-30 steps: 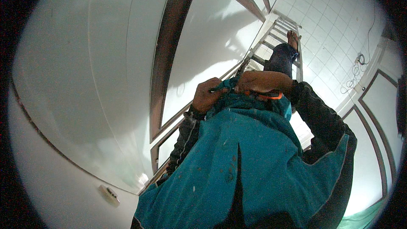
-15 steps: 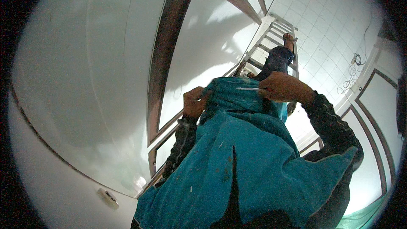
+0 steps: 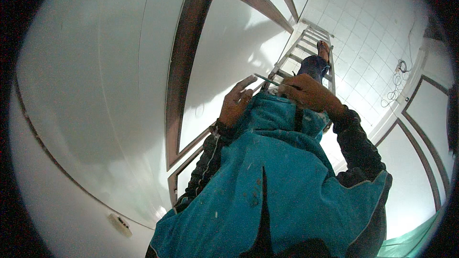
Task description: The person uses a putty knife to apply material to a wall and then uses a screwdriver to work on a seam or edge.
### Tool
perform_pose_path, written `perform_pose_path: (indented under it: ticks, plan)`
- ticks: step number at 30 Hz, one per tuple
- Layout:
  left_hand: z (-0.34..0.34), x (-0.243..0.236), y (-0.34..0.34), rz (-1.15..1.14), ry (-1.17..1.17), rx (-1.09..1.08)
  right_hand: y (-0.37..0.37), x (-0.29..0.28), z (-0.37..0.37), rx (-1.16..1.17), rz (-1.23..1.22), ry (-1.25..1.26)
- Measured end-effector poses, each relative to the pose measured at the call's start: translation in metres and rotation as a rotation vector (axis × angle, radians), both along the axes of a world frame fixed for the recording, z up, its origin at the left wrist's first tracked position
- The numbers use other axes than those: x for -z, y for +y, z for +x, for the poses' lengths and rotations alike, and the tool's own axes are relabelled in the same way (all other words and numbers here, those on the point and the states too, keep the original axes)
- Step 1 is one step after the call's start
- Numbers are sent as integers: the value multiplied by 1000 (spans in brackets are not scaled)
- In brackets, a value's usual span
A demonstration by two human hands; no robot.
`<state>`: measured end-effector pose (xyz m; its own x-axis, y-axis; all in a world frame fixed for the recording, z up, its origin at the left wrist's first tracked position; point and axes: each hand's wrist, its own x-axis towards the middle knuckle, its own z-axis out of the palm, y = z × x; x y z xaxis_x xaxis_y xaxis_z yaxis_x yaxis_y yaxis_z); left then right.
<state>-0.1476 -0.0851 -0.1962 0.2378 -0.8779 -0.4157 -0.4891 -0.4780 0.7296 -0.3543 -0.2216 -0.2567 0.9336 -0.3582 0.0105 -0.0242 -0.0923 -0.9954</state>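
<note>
We see a matt teal cloth shirt [image 3: 301, 186] with dark cloth sleeves [image 3: 359, 136]. Near the left edge of the floor [image 3: 363, 24], the ladder [image 3: 295, 58] looks like dull grey metal; the floor is smooth, pale tile. By its right edge we note a seemingly plastic-sheathed cable [image 3: 403, 66]. The brown frame [image 3: 179, 79] resembles matt wood; the slim rod [image 3: 266, 79] we cannot identify.

Fisheye distortion and black vignetting at edges; grain throughout. Far tiled floor [image 3: 358, 52] bright; broad shadow on left wall panel [image 3: 224, 62].
</note>
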Motion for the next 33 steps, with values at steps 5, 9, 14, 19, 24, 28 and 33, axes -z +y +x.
perform_pose_path:
  ticks: [5,9,14,19,24,28,33]
  plan:
    - [-22,-14,-51,-187,551,-236,8,-22,38,-45,342,214]
    - [-37,-27,-85,-381,783,-395,11,-42,22,-69,1169,-79]
    - [-62,-48,-93,-257,1188,-707,14,-51,-2,-217,1616,-232]
    - [-65,-60,-96,-328,1244,-692,32,-109,5,399,116,349]
    - [-65,-74,-101,-313,1270,-729,26,-101,-1,236,635,133]
    - [-34,-53,-104,-240,1421,-295,44,-96,12,333,839,5]
    - [-51,-41,-67,44,707,-257,50,-100,31,754,445,-145]
